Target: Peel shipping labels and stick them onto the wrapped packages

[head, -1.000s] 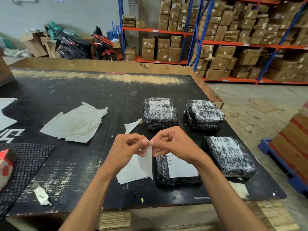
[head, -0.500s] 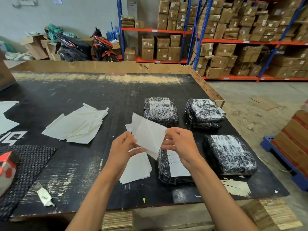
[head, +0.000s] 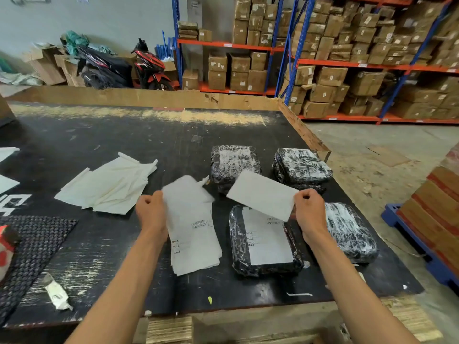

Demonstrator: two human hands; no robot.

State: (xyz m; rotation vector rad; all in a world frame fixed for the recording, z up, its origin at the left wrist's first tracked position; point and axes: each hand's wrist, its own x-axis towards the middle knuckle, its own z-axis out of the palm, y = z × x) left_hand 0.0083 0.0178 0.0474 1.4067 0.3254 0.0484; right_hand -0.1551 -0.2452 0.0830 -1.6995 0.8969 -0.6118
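Peeled label [head: 262,194] is pinched at its edge by right hand [head: 309,211]; backing sheet [head: 186,193] is gripped by left hand [head: 151,211]; labelled package [head: 265,240] lies between both hands.

Left-hand sheet [head: 185,192] motion-blurred; stack print [head: 201,224] too small to read.

A blank-faced white label [head: 262,194] hangs tilted above four black plastic-wrapped packages [head: 264,240], the nearest already labelled.
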